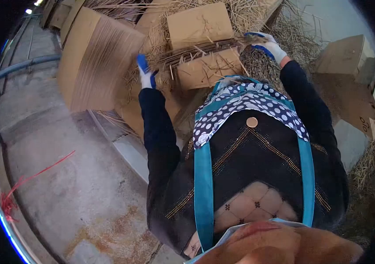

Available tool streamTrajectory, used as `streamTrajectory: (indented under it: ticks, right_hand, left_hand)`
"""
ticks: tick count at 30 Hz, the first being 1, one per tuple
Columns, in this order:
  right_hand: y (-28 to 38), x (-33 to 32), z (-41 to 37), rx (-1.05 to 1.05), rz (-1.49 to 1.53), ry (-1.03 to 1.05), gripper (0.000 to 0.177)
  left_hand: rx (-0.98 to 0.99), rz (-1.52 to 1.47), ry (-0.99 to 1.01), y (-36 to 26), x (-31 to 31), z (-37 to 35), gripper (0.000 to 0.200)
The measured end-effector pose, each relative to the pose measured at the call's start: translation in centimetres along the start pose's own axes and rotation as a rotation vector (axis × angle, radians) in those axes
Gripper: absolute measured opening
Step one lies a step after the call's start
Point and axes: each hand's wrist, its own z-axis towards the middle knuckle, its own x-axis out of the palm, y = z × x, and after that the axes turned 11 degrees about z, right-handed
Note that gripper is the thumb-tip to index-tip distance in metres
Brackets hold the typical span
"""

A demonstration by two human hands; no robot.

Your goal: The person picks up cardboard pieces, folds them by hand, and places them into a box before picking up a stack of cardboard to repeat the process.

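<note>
My left hand (147,75), in a white and blue glove, is held open with thumb and fingers apart, near the left end of a bundle of thin brown cardboard strips (196,53). My right hand (266,46), gloved alike, is around the right end of these strips, its fingers on one side and thumb on the other. The bundle lies between two cardboard blocks. The farther block (200,26) is flat-topped; the nearer block (209,69) has loose strips scattered over it and sits close to my dotted apron (249,99).
A tall stack of cardboard sheets (104,61) stands at my left. Loose strip scraps (297,44) are heaped behind and to the right. A cardboard box (341,57) is at far right. Red string (9,204) and a blue hose (24,66) lie along the concrete floor (60,132).
</note>
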Motion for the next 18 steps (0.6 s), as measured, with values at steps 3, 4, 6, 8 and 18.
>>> streamTrajectory:
  ticks: [3,4,6,8,18]
  right_hand:
    - [-0.9,1.3,0.6,0.101,-0.109,-0.146,0.052]
    - [-1.5,1.2,0.9,-0.008,-0.130,-0.146,0.056]
    - [-0.8,2.0,0.3,-0.021,-0.132,-0.184,0.057]
    - [1.8,5.4,-0.6,-0.049,-0.023,-0.136,0.058]
    - [2.6,6.9,0.7,0.028,-0.101,-0.144,0.036]
  left_hand:
    - [0.320,-0.085,0.351,-0.7,-0.7,1.8,0.051]
    - [0.360,0.007,0.403,-0.8,-1.0,1.8,0.044]
    - [0.361,-0.071,0.471,-0.7,-1.1,1.3,0.038]
    - [0.339,-0.031,0.449,-0.2,-1.1,0.8,0.039]
    - [1.049,1.188,0.072,4.3,-5.5,3.1,0.033]
